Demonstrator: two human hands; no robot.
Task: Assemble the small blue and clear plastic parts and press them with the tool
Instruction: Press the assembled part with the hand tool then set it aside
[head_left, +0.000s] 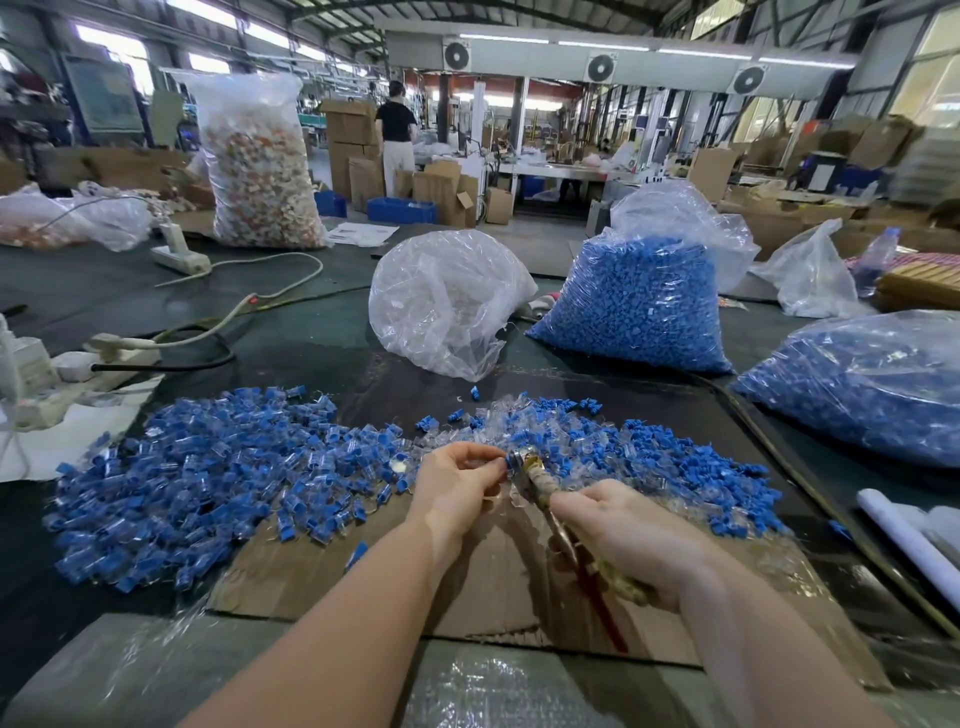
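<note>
The left hand pinches a small blue-and-clear plastic part against the metal head of the cloth-wrapped pliers-like tool, whose handles the right hand grips, slanting back toward the person.

Factory hall: steel roof trusses, stacked cardboard boxes, bulk bags of plastic parts.

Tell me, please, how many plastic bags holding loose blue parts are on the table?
2. One blue-filled bag stands upright behind the work pile, right of the nearly empty clear bag. The second bag lies at the right edge, partly cut off; more may be out of view.
</note>
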